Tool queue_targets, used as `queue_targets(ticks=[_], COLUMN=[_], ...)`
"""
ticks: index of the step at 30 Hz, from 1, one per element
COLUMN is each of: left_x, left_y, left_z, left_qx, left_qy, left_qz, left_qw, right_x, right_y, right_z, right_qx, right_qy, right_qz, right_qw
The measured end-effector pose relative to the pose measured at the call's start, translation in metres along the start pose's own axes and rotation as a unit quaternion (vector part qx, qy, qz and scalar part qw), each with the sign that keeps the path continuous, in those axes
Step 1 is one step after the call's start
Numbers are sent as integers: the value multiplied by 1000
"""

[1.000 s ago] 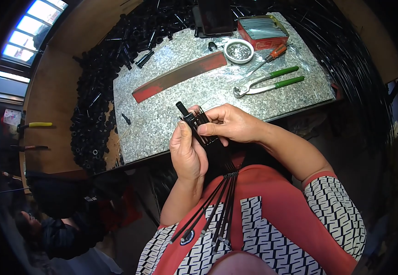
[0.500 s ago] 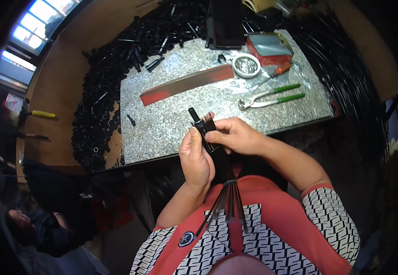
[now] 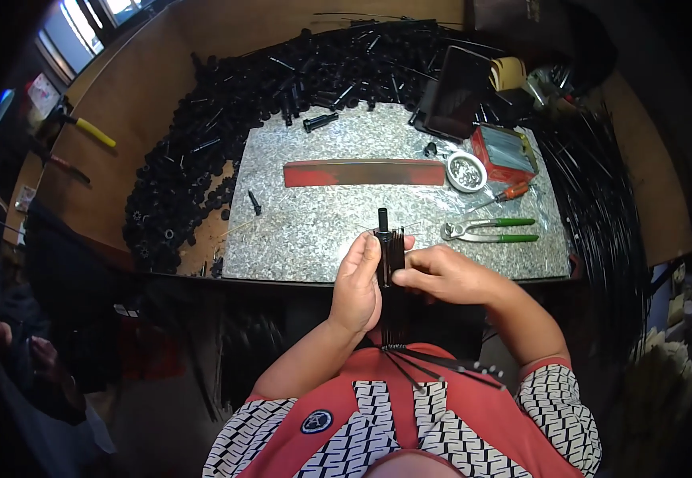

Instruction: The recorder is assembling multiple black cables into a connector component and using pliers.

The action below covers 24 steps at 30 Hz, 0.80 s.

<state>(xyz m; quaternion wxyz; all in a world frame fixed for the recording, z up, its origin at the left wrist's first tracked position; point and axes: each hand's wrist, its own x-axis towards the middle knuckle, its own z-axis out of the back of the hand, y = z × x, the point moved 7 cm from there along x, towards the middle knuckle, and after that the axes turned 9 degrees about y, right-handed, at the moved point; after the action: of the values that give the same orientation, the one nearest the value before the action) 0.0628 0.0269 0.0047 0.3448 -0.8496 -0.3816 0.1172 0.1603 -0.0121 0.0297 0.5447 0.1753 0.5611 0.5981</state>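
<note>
- Both hands meet at the near edge of the slab (image 3: 322,231), just above the person's lap.
- Left hand (image 3: 358,283): closed round the left side of a black part (image 3: 390,251), thumb up along it; holding.
- Right hand (image 3: 441,275): fingers pinched on the right side of the same part, at its lower half; holding. What the fingertips do there is too small to tell.
- Black part: a short block with a round stem on top. Its long axis stands upright in the view, stem pointing far, towards the slab's middle.
- Thin black rods (image 3: 433,366) run from below the part down across the person's chest; whether they are fixed into it cannot be told.
- Key relation: the part lies between the two hands, touching both; neither is nearer. Stem end is free, lower end is covered by the fingers.
- On the slab, right of the hands: green-handled pliers (image 3: 489,231), near. Farther: a screwdriver (image 3: 505,193), a small round dish (image 3: 465,171), a red tin (image 3: 505,151).
- Far centre: a long red strip (image 3: 362,172) lying left to right.
- Left and far of the slab: a heap of black parts (image 3: 203,143).
</note>
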Motion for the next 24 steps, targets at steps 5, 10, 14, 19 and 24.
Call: queue_targets(ticks=[5, 10, 14, 19, 24], left_x=[4, 8, 6, 5, 5], left_y=[2, -2, 0, -1, -5], left_z=[10, 9, 7, 13, 14], left_qx=[-24, -33, -27, -37, -32], left_qy=[39, 50, 54, 36, 40], left_qz=[19, 20, 21, 14, 10], left_qw=[999, 998, 998, 999, 999], right_x=[-4, 50, 122, 212, 231], right_y=[23, 68, 88, 82, 64], right_z=[54, 118, 136, 126, 122], right_qx=[-191, -268, -420, -491, -565], right_qy=[-46, -182, -212, -200, -166], right_qz=[93, 93, 237, 260, 136], right_qw=[976, 942, 850, 807, 796])
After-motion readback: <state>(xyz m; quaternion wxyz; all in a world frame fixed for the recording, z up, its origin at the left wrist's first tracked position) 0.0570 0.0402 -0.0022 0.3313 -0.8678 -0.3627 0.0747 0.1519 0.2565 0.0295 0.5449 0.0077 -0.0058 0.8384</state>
